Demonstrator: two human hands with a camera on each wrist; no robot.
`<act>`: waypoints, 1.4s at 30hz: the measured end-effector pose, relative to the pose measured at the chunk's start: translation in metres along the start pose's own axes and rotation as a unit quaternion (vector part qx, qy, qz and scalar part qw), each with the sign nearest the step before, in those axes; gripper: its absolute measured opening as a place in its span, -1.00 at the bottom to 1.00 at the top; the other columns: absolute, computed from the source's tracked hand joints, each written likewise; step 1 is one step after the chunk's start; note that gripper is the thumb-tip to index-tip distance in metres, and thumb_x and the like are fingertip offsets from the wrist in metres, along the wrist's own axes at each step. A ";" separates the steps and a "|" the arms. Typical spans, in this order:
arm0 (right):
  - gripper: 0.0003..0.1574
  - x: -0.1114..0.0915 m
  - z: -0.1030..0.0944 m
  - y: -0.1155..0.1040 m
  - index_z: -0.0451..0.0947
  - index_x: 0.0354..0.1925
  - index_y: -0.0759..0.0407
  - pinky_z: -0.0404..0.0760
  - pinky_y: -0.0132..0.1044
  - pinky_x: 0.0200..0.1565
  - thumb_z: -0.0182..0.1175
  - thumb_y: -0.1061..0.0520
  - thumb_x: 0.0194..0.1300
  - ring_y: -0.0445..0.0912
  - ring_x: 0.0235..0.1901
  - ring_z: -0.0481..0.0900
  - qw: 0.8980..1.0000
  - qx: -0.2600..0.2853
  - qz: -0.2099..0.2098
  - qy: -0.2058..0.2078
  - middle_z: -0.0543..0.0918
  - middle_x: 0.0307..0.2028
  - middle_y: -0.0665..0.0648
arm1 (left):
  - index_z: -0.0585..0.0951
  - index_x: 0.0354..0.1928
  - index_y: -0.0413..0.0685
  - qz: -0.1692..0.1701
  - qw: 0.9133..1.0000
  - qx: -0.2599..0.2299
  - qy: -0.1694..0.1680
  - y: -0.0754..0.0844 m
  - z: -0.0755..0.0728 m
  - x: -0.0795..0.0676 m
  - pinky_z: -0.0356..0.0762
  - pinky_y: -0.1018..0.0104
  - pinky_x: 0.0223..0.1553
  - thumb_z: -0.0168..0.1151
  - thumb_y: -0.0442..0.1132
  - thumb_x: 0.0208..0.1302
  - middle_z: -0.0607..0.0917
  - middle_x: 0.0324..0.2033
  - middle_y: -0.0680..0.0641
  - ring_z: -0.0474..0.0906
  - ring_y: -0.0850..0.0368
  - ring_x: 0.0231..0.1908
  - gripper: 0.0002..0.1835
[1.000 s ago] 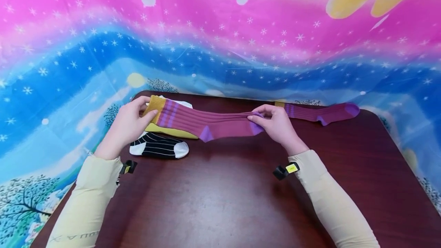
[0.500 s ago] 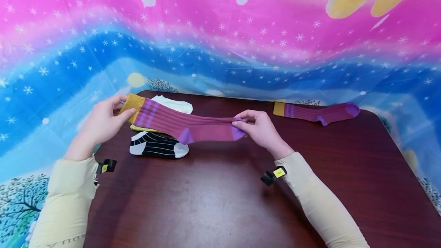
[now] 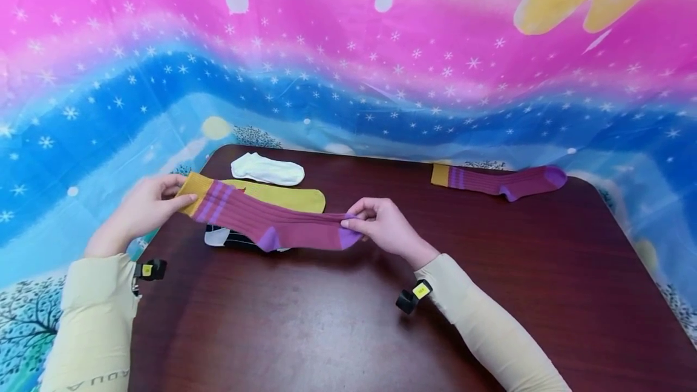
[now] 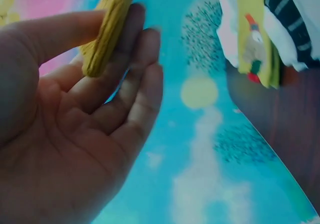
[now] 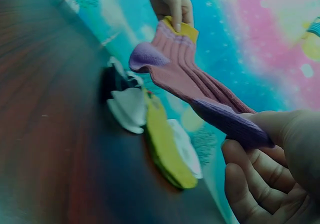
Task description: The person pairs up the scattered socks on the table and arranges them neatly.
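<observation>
**Maroon sock stretched between two hands**

Maroon sock (image 3: 272, 225) held taut above the tabletop (image 3: 381, 319), mustard cuff at left, purple toe at right. Cuff pinched by the left hand (image 3: 144, 207) between thumb and fingers (image 4: 132, 59); toe pinched by the right hand (image 3: 381, 225), fingers (image 5: 260, 174) curled beneath. Directly below, partly hidden: black striped sock (image 3: 234, 238). Just behind: yellow sock (image 3: 288, 197), then white sock (image 3: 267, 169). Well apart at the far right: matching maroon sock (image 3: 498, 180), lying flat. Behind everything: starry pink-and-blue cloth (image 3: 348, 65).
</observation>
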State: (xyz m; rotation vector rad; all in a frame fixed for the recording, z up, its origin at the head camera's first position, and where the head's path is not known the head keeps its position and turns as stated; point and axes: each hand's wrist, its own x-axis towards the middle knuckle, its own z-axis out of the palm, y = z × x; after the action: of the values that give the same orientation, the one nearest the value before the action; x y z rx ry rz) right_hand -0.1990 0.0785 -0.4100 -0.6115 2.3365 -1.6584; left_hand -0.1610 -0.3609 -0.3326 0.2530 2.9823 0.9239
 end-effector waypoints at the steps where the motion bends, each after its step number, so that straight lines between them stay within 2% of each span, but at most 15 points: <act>1: -0.87 -0.001 0.004 0.002 0.71 -0.23 0.14 0.65 0.19 -0.31 0.45 0.14 0.29 0.15 -0.48 0.66 1.000 0.000 0.001 -0.011 0.73 -0.45 0.09 | 0.55 0.15 -0.29 -0.003 1.000 -0.007 -0.013 -0.005 0.000 -0.001 0.44 0.35 -0.33 0.19 -0.16 0.52 0.77 -0.18 -0.16 0.59 0.21 -0.33 -0.65; 6: -0.86 -0.006 0.021 0.010 0.71 -0.23 0.15 0.66 0.06 -0.42 0.45 0.13 0.29 0.17 -0.47 0.68 0.998 -0.005 0.012 -0.067 0.72 -0.46 0.07 | 0.45 0.19 -0.41 -0.034 0.994 -0.044 -0.089 -0.025 0.002 -0.008 0.49 0.37 -0.22 0.12 -0.22 0.55 0.74 -0.10 -0.20 0.60 0.24 -0.23 -0.62; 10: -0.89 -0.010 0.032 0.015 0.71 -0.24 0.15 0.65 -0.07 -0.46 0.44 0.14 0.30 0.08 -0.49 0.67 0.995 -0.015 0.012 -0.098 0.72 -0.47 0.04 | 0.46 0.15 -0.41 -0.055 0.989 -0.056 -0.126 -0.037 0.006 -0.015 0.52 0.31 -0.19 0.13 -0.23 0.54 0.74 -0.16 -0.10 0.59 0.18 -0.25 -0.64; 17: -0.90 -0.016 0.045 0.022 0.71 -0.26 0.10 0.66 -0.20 -0.47 0.46 0.15 0.27 -0.07 -0.56 0.66 0.990 -0.026 0.016 -0.136 0.71 -0.51 0.00 | 0.61 -0.15 -0.31 -0.078 0.970 -0.098 -0.207 -0.057 0.016 -0.027 0.54 0.28 -0.33 0.19 -0.28 0.46 0.65 -0.39 -0.05 0.53 0.14 -0.44 -0.82; 19: -0.89 -0.017 0.047 0.023 0.70 -0.28 0.08 0.66 -0.22 -0.48 0.47 0.14 0.26 -0.10 -0.58 0.65 0.989 -0.032 0.016 -0.143 0.71 -0.53 0.00 | 0.63 -0.16 -0.32 -0.081 0.965 -0.109 -0.223 -0.063 0.019 -0.030 0.59 0.28 -0.34 0.19 -0.29 0.44 0.67 -0.38 -0.06 0.56 0.15 -0.42 -0.83; 25: -0.90 -0.019 0.052 0.023 0.70 -0.28 0.10 0.64 -0.27 -0.49 0.46 0.16 0.26 -0.11 -0.61 0.63 0.988 -0.055 0.005 -0.145 0.69 -0.56 -0.04 | 0.64 -0.22 -0.33 -0.109 0.959 -0.119 -0.232 -0.072 0.027 -0.031 0.65 0.24 -0.32 0.23 -0.32 0.42 0.65 -0.40 -0.06 0.55 0.14 -0.44 -0.84; 29: -0.87 -0.019 0.053 0.021 0.68 -0.28 0.09 0.61 -0.30 -0.45 0.48 0.16 0.24 -0.13 -0.59 0.63 0.986 -0.086 -0.009 -0.140 0.68 -0.56 -0.08 | 0.60 -0.28 -0.32 -0.118 0.965 -0.096 -0.214 -0.074 0.031 -0.029 0.65 0.24 -0.32 0.27 -0.34 0.36 0.60 -0.42 -0.03 0.52 0.12 -0.41 -0.87; 32: -0.76 -0.020 0.053 0.020 0.63 -0.26 0.08 0.57 -0.32 -0.39 0.53 0.12 0.18 -0.20 -0.55 0.60 0.982 -0.134 -0.042 -0.122 0.65 -0.55 -0.12 | 0.57 -0.29 -0.33 -0.126 0.970 -0.067 -0.198 -0.073 0.032 -0.027 0.61 0.22 -0.33 0.33 -0.37 0.29 0.58 -0.41 -0.03 0.51 0.08 -0.39 -0.85; 35: -0.63 -0.021 0.052 0.020 0.56 -0.26 0.06 0.53 -0.33 -0.37 0.58 0.07 0.11 -0.23 -0.52 0.55 0.977 -0.173 -0.068 -0.105 0.62 -0.51 -0.10 | 0.55 -0.25 -0.37 -0.137 0.971 -0.050 -0.189 -0.070 0.031 -0.025 0.58 0.18 -0.34 0.39 -0.37 0.22 0.59 -0.37 -0.06 0.50 0.04 -0.39 -0.79; 37: -0.59 -0.021 0.050 0.019 0.53 -0.27 0.05 0.53 -0.33 -0.38 0.60 0.06 0.09 -0.23 -0.52 0.54 0.975 -0.180 -0.080 -0.102 0.63 -0.47 -0.06 | 0.53 -0.24 -0.38 -0.142 0.971 -0.046 -0.186 -0.070 0.032 -0.024 0.56 0.18 -0.35 0.42 -0.37 0.19 0.59 -0.36 -0.08 0.48 0.03 -0.40 -0.74; 40: -0.68 -0.020 0.048 0.018 0.57 -0.30 0.02 0.55 -0.34 -0.35 0.57 0.11 0.12 -0.22 -0.46 0.55 0.972 -0.181 -0.106 -0.110 0.63 -0.41 -0.03 | 0.49 -0.24 -0.35 -0.145 0.971 -0.045 -0.185 -0.070 0.034 -0.024 0.56 0.17 -0.34 0.44 -0.37 0.16 0.57 -0.38 -0.09 0.47 0.03 -0.41 -0.71; 42: -0.79 -0.020 0.046 0.018 0.67 -0.29 0.01 0.55 -0.35 -0.31 0.54 0.15 0.16 -0.21 -0.41 0.56 0.965 -0.194 -0.127 -0.122 0.62 -0.39 -0.04 | 0.47 -0.27 -0.34 -0.143 0.971 -0.043 -0.187 -0.070 0.035 -0.024 0.55 0.16 -0.35 0.44 -0.38 0.15 0.56 -0.41 -0.09 0.47 0.03 -0.43 -0.71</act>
State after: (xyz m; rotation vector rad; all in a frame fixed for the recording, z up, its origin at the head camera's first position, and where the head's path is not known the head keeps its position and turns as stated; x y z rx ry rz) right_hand -0.1667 0.0535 -0.4443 -1.1606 2.4883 -1.1258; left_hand -0.1463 -0.4023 -0.4015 -0.0083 2.5400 0.8591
